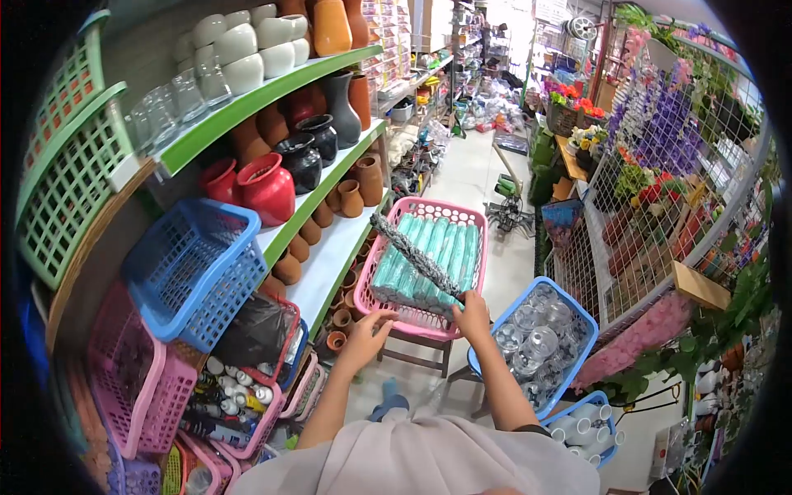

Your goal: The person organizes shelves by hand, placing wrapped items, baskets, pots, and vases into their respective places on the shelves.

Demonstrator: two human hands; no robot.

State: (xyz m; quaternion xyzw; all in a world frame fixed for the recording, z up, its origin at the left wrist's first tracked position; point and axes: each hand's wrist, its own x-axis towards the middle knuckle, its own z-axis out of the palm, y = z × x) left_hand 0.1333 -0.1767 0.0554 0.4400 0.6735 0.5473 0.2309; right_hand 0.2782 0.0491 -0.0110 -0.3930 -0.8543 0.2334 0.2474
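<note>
In front of me a pink plastic basket point(360, 304) sits on a stool, packed with long rolled bundles point(425, 252) in teal wrapping. Gripped by its near end in my right hand point(473, 320) is a long, fuzzy, grey-and-black speckled stick point(417, 262). It slants up and to the left across the teal bundles. My left hand point(367, 337) is open beside the basket's near left corner, fingers loosely bent and holding nothing.
At the right stands a blue basket point(587, 363) of clear plastic cups or bottles, with another blue basket point(615, 450) of white cups below. Left are green-edged shelves point(322, 186) with pots and vases, a tilted blue basket point(194, 272), and more baskets. A wire rack point(610, 272) holds artificial flowers.
</note>
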